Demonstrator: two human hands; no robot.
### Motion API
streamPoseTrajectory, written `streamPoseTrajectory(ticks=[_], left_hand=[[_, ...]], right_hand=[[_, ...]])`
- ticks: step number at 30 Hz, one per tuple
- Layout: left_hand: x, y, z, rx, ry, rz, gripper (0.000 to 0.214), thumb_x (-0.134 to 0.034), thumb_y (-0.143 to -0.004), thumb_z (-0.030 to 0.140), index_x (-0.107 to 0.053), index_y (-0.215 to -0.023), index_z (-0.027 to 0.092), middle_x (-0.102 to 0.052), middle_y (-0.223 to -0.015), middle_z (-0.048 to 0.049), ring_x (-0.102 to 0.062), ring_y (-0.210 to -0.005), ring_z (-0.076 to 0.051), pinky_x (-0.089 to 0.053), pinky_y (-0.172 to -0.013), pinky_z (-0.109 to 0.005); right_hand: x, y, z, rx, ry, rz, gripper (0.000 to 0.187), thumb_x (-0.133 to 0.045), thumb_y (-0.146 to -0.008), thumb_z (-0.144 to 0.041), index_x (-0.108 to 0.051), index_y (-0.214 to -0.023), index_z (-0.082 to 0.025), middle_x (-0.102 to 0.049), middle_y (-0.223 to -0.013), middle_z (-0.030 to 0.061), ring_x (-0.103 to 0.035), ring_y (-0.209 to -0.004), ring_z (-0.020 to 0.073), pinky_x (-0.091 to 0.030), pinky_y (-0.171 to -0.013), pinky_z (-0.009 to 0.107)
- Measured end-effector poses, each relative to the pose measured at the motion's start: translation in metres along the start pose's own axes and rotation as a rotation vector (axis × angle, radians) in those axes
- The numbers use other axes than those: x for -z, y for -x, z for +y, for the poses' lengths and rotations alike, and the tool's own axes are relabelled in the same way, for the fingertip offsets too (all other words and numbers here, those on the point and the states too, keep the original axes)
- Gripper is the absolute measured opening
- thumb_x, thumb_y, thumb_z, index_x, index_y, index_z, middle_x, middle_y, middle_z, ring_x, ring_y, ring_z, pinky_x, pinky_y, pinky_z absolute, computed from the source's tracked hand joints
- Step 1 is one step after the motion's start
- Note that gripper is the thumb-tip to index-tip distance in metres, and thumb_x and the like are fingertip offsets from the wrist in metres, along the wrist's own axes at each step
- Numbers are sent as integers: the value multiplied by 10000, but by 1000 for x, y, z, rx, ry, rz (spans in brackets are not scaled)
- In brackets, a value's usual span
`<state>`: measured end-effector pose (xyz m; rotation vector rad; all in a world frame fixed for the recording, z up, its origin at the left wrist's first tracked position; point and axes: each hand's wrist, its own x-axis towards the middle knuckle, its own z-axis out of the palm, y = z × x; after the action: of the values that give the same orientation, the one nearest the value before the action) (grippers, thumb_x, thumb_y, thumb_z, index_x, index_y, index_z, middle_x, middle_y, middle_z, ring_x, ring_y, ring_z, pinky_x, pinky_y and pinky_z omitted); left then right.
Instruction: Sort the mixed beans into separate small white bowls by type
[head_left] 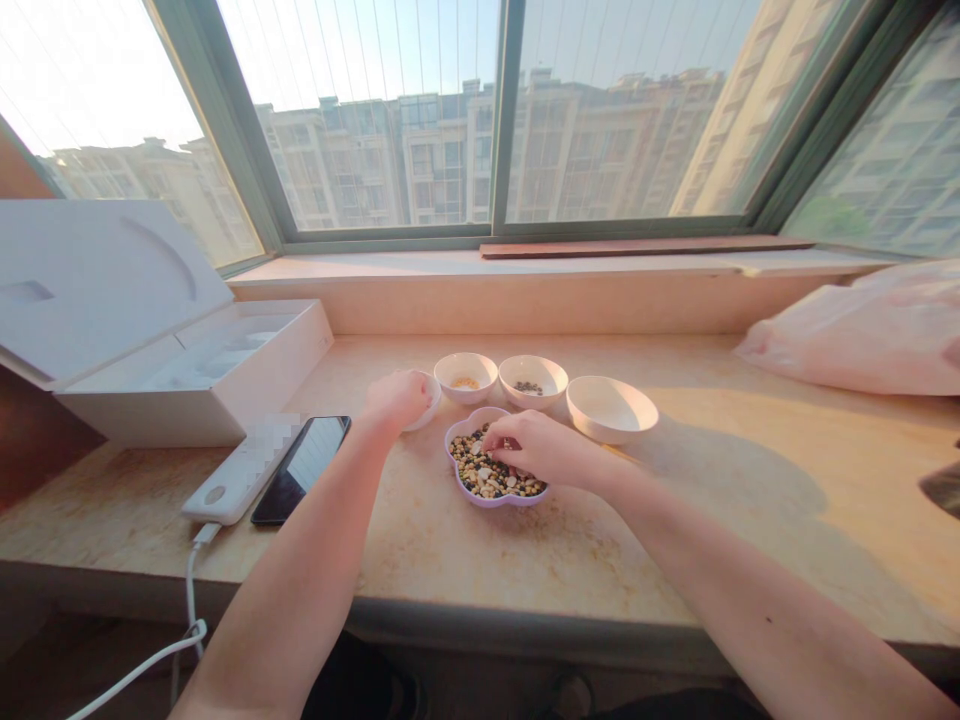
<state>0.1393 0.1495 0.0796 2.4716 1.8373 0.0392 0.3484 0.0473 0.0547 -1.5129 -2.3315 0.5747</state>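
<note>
A lilac flower-shaped bowl [497, 502] stands in the middle of the counter, filled with mixed beans [487, 478] in yellow, black and white. My right hand [525, 445] reaches into it from the right, thumb and fingers pinched together at the beans; whatever lies between the fingertips is hidden. Behind and to the left, my left hand [401, 397] is curled over a small white bowl [431, 405], covering most of it. Its fingertips point down and away, out of sight. Beside that, one white bowl [466, 365] holds some yellow beans, and another white bowl [533, 370] holds dark beans.
At the row's right end stands a further white bowl [613, 415]. On the left lie a black phone [304, 470], a white power bank [232, 480] with a cable [191, 580], and an open white box [247, 385]. A plastic bag [862, 335] rests at the right, below the window.
</note>
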Motion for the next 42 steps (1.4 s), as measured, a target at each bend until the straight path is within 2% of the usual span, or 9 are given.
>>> streamPoseTrajectory(ticks=[6, 9, 13, 17, 21, 24, 30, 36, 42], left_hand=[[1, 0, 2, -2, 51, 93, 280, -499, -870, 283, -759, -950, 214, -756, -999, -134, -698, -917, -283, -509, -752, -332], [2, 2, 10, -116, 140, 211, 287, -473, -913, 275, -753, -896, 219, -758, -970, -106, -688, -895, -245, -493, -757, -308], [1, 7, 26, -302, 302, 313, 311, -461, -966, 305, -745, -874, 217, -753, -923, -63, -665, -825, -196, -472, -746, -289], [-5, 10, 37, -477, 427, 372, 325, -470, -990, 324, -729, -837, 200, -741, -892, -43, -641, -777, -161, -464, -734, -272], [-11, 12, 42, -656, 531, 389, 246, -511, -994, 319, -733, -983, 213, -727, -1008, -31, -632, -793, -129, -478, -767, -261], [-14, 15, 45, -728, 541, 360, 222, -524, -992, 294, -724, -1064, 233, -704, -1029, -29, -627, -804, -126, -487, -784, -275], [-17, 14, 50, -735, 590, 374, 133, -588, -945, 217, -720, -958, 213, -691, -988, -24, -617, -826, -127, -490, -802, -278], [-19, 12, 52, -693, 602, 398, 138, -585, -946, 201, -717, -906, 214, -693, -1047, -28, -616, -821, -120, -499, -815, -276], [-6, 5, 29, -640, 488, 314, 153, -570, -945, 253, -705, -898, 199, -722, -969, -30, -635, -812, -136, -488, -798, -272]], right_hand=[[1, -3, 7, -84, -354, 144, 150, -625, -892, -225, -689, -1028, -215, -748, -946, 54, -687, -825, 188, -535, -698, 296], [6, -3, 8, -170, -610, 213, 249, -688, -866, -318, -644, -1087, -210, -736, -975, 72, -670, -814, 188, -541, -683, 307], [13, -4, 10, -219, -868, 288, 426, -730, -829, -406, -591, -1180, -207, -726, -965, 71, -585, -660, 141, -509, -615, 302], [14, -5, 13, -243, -966, 352, 514, -740, -817, -463, -561, -1227, -210, -713, -1064, 110, -586, -701, 150, -517, -609, 304], [14, -6, 14, -225, -1020, 344, 585, -766, -788, -494, -546, -1255, -219, -700, -1095, 105, -612, -760, 157, -521, -607, 290], [14, -6, 13, -224, -1044, 333, 629, -791, -752, -516, -550, -1249, -214, -693, -1057, 89, -602, -747, 147, -514, -605, 280], [15, -4, 10, -225, -1055, 326, 667, -802, -731, -531, -567, -1259, -197, -678, -1027, 88, -568, -721, 139, -502, -604, 279], [15, -5, 10, -240, -1056, 314, 604, -744, -791, -484, -563, -1299, -212, -689, -943, 67, -577, -692, 144, -516, -614, 290], [17, -3, 5, -290, -1030, 393, 482, -719, -774, -310, -591, -1228, -208, -702, -1064, 92, -604, -741, 144, -500, -619, 275]])
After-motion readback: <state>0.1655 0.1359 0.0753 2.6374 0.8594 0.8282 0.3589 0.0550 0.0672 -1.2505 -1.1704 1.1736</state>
